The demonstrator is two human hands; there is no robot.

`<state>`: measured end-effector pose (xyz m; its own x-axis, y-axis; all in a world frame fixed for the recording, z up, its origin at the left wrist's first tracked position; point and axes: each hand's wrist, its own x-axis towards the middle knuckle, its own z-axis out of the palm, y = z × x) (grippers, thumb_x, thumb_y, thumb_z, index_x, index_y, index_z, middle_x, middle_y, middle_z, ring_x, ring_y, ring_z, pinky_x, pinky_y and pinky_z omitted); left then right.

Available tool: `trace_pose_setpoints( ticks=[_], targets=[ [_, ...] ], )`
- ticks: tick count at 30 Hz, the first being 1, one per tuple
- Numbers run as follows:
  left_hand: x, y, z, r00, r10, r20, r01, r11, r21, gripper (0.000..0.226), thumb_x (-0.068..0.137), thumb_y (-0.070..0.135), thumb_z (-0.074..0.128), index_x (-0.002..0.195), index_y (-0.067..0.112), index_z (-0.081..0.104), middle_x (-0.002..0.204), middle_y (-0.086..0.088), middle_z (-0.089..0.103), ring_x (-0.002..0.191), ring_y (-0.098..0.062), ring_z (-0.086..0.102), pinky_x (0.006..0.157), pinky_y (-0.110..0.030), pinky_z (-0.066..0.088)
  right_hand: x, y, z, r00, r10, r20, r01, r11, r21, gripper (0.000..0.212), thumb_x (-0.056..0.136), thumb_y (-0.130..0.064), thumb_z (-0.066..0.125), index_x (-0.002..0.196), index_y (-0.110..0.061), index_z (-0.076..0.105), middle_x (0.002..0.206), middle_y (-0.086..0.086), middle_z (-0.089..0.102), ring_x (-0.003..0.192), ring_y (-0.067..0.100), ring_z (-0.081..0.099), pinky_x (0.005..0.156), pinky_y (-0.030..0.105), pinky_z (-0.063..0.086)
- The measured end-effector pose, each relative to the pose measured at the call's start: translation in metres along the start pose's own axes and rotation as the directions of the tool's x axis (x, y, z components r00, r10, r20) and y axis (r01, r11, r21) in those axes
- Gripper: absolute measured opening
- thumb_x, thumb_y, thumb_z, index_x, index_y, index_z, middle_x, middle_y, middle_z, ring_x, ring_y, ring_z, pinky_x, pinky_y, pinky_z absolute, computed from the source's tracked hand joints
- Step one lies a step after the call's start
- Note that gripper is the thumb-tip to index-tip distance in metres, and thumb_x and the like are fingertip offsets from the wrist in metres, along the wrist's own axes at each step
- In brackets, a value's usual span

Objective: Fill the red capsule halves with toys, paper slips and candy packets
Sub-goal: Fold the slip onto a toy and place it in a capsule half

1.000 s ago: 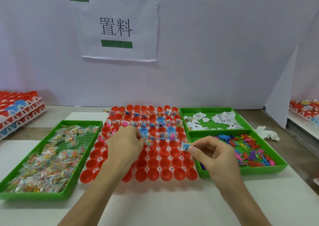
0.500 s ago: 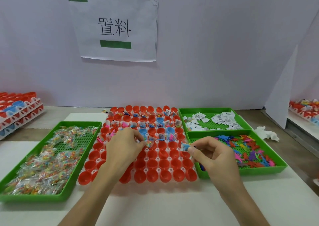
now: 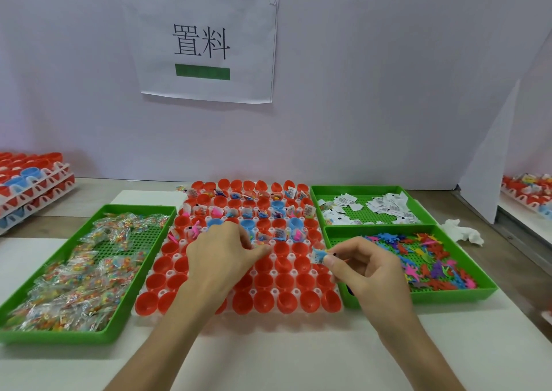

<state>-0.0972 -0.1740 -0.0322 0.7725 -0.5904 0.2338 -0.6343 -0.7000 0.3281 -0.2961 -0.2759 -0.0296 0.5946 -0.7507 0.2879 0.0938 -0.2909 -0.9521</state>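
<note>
With the far rows filled, the right hand (image 3: 370, 274) pinches a paper slip (image 3: 317, 256) in its fingers over the red capsule halves (image 3: 283, 281), and next needs an empty one; I cannot tell whether the left hand (image 3: 221, 259), its fingers curled, holds anything.

Red capsule halves (image 3: 286, 301) stand mouth-up in a grid, only the far rows filled.

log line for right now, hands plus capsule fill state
left hand: fingers curled over mid-row capsule halves, hold unclear | right hand: pinches blue-white item | progress: back rows filled, front rows empty
</note>
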Motion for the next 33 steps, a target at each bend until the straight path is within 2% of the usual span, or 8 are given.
trace_pose_setpoints(
  ticks=[6,9,19,22,25,28,30,33],
  targets=[
    [-0.003,-0.003,-0.001,0.999,-0.022,-0.032,0.021,0.999,-0.041,0.029,0.088,0.061,0.063,0.089,0.035,0.075,0.067,0.02,0.054,0.055,-0.002,0.052,0.047,-0.019,0.04,0.0,-0.001,0.001,1.0,0.005,0.009,-0.005,1.0,-0.009,0.014,0.08,0.003,0.077,0.078,-0.009,0.072,0.071,0.006,0.072,0.059,0.013,0.067,0.058,0.02,0.053],
    [-0.005,-0.005,0.0,0.998,-0.047,-0.042,0.043,0.997,-0.071,0.022,0.088,0.057,0.065,0.089,0.036,0.072,0.068,0.017,0.058,0.064,-0.005,0.06,0.054,-0.023,0.044,-0.001,-0.001,0.002,1.0,0.018,0.013,-0.017,1.0,-0.007,0.014,0.08,0.004,0.077,0.078,-0.009,0.072,0.071,0.008,0.072,0.058,0.013,0.067,0.058,0.02,0.052],
    [-0.006,-0.004,0.001,0.993,-0.036,-0.109,0.03,0.998,-0.058,0.013,0.09,0.043,0.068,0.084,0.034,0.074,0.058,0.022,0.044,0.051,-0.001,0.045,0.044,-0.019,0.032,0.0,0.0,0.002,1.0,0.02,0.005,-0.02,0.999,-0.048,0.016,0.079,0.005,0.078,0.078,-0.011,0.073,0.073,0.007,0.073,0.061,0.013,0.068,0.059,0.019,0.054],
    [-0.008,-0.005,-0.003,0.992,-0.028,-0.123,0.02,0.998,-0.062,0.011,0.091,0.04,0.066,0.088,0.033,0.075,0.061,0.02,0.05,0.051,0.001,0.046,0.043,-0.019,0.032,0.0,-0.001,0.001,1.0,0.024,0.004,-0.024,0.999,-0.044,0.017,0.079,0.005,0.078,0.077,-0.011,0.073,0.072,0.006,0.073,0.061,0.012,0.068,0.059,0.019,0.053],
    [-0.014,-0.008,-0.014,0.992,-0.026,-0.126,0.012,0.994,-0.109,0.012,0.092,0.041,0.065,0.092,0.033,0.075,0.062,0.019,0.054,0.054,0.001,0.05,0.046,-0.019,0.04,0.0,-0.001,0.001,0.999,0.033,0.009,-0.032,0.999,-0.042,0.015,0.08,0.004,0.077,0.078,-0.01,0.073,0.072,0.006,0.072,0.06,0.013,0.068,0.059,0.02,0.054],
    [-0.022,-0.02,-0.034,0.989,-0.043,-0.145,0.016,0.983,-0.185,0.014,0.09,0.047,0.066,0.089,0.035,0.074,0.06,0.018,0.054,0.053,0.0,0.051,0.045,-0.018,0.034,0.0,-0.001,0.001,1.0,0.03,0.008,-0.029,0.999,-0.037,0.014,0.08,0.003,0.077,0.079,-0.01,0.073,0.072,0.005,0.073,0.06,0.011,0.068,0.058,0.018,0.053],
    [-0.023,-0.035,-0.054,0.98,-0.085,-0.177,0.039,0.968,-0.249,0.016,0.087,0.051,0.068,0.081,0.036,0.072,0.064,0.017,0.061,0.059,-0.003,0.055,0.05,-0.021,0.032,0.0,-0.001,0.001,1.0,0.024,0.01,-0.024,0.999,-0.034,0.015,0.08,0.003,0.077,0.078,-0.011,0.073,0.071,0.004,0.072,0.059,0.011,0.067,0.058,0.018,0.053],
    [-0.017,-0.067,-0.09,0.935,-0.21,-0.287,0.106,0.935,-0.337,0.016,0.087,0.048,0.07,0.079,0.035,0.07,0.069,0.015,0.066,0.066,-0.012,0.061,0.06,-0.028,0.046,0.001,-0.001,0.001,1.0,0.018,0.013,-0.017,1.0,-0.025,0.014,0.08,0.003,0.077,0.079,-0.01,0.072,0.069,0.003,0.072,0.057,0.01,0.066,0.058,0.018,0.052]
  ],
)
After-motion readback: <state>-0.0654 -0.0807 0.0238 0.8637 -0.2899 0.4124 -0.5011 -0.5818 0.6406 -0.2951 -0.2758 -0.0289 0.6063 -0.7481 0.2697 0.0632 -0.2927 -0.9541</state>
